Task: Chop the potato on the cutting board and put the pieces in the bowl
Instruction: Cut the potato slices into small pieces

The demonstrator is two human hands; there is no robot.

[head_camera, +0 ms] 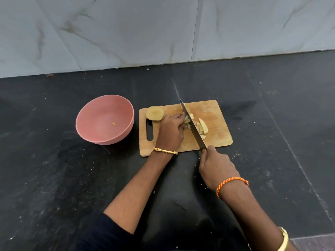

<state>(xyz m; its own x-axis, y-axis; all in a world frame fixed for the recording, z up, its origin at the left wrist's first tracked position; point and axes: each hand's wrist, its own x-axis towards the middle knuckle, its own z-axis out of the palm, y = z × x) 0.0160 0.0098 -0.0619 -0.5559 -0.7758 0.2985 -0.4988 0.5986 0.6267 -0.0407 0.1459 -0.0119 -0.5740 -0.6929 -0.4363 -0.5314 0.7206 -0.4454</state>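
On the dark worktop (72,178), mid-frame, the left hand (170,130) is curling fingers over potato (187,121) while the right hand (216,169) is gripping the knife (193,126), chopping; next, probably scooping pieces (203,126) into the bowl (87,127).

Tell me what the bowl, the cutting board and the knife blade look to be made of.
Bowl: likely matte plastic or a fibre blend, uniformly pink, faintly speckled.
Cutting board: wood or bamboo, tan with visible grain, worn pale patches.
Knife blade: metal, probably steel, grey with a dull sheen.
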